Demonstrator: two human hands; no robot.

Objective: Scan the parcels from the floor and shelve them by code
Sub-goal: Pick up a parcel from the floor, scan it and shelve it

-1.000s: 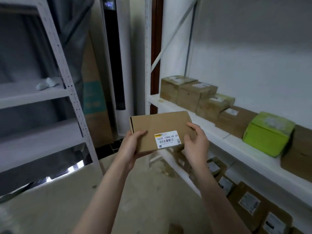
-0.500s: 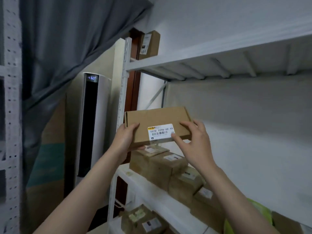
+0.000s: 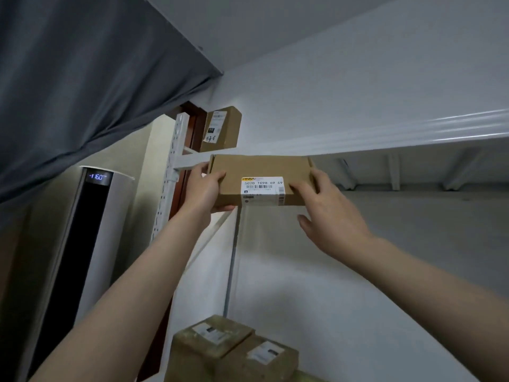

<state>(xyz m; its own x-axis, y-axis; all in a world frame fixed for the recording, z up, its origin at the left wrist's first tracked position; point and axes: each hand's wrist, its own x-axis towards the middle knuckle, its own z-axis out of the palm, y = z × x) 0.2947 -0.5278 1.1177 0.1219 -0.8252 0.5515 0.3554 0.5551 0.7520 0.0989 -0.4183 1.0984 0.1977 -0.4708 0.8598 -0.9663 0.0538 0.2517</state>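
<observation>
Cardboard box (image 3: pixel 259 169) with white label (image 3: pixel 263 186) is up at the front edge of the upper shelf (image 3: pixel 413 133), near its left post. Left hand (image 3: pixel 203 188) grips the box's left end, thumb on the front. Right hand (image 3: pixel 327 213) has fairly straight fingers against the right end, thumb off the box. Another box (image 3: pixel 223 128) stands on that shelf behind.

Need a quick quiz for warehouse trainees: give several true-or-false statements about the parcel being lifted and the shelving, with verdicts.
1. The left hand grips the flat parcel at its left end. True.
2. The flat parcel's label faces away from the camera. False: it faces the camera.
3. An upright parcel already stands on the top shelf. True.
4. The right hand hangs idle, clear of the flat parcel. False: its fingers lie against the parcel's right end.
</observation>
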